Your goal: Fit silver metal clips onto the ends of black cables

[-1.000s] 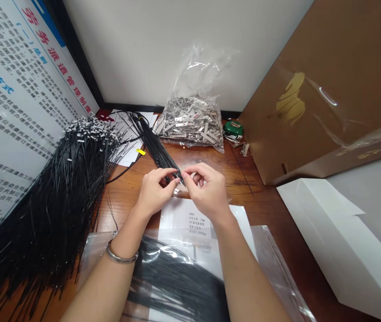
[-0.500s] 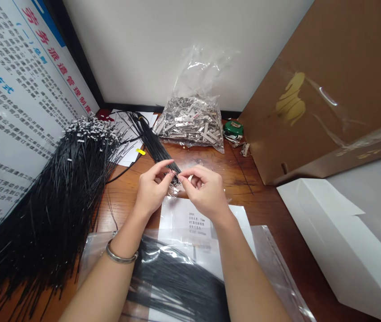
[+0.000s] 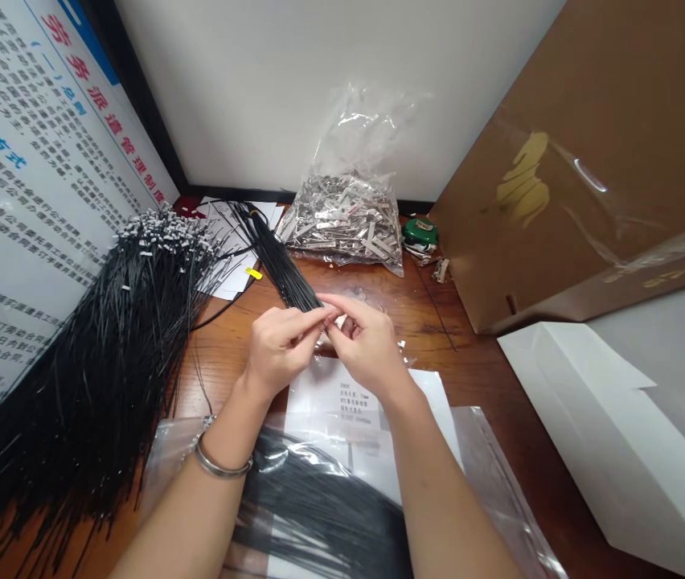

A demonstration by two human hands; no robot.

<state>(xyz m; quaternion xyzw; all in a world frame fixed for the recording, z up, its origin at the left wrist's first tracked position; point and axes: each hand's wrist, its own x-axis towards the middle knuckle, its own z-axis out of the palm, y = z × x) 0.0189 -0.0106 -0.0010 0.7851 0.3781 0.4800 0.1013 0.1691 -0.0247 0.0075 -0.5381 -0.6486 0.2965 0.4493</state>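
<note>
My left hand (image 3: 285, 346) and my right hand (image 3: 367, 342) meet fingertip to fingertip over the near end of a tied bundle of thin black wires (image 3: 285, 269). Both hands are closed in a pinch. Whatever sits between the fingertips is too small and covered to make out. Under my wrists lies a printed paper sheet (image 3: 324, 394). Closer to me, a clear plastic bag (image 3: 481, 450) holds more black wires (image 3: 312, 482), partly beneath my forearms.
A large heap of black wires with white ends (image 3: 95, 346) leans at left against a printed board (image 3: 47, 161). Behind stand a clear bag of small metal strips (image 3: 342, 217) and a green tape measure (image 3: 420, 232). A brown carton (image 3: 559, 145) and white box (image 3: 608, 434) stand at right.
My left hand has moved slightly right, so its fingertips now meet those of my right hand. The wire ends between them have become covered.
</note>
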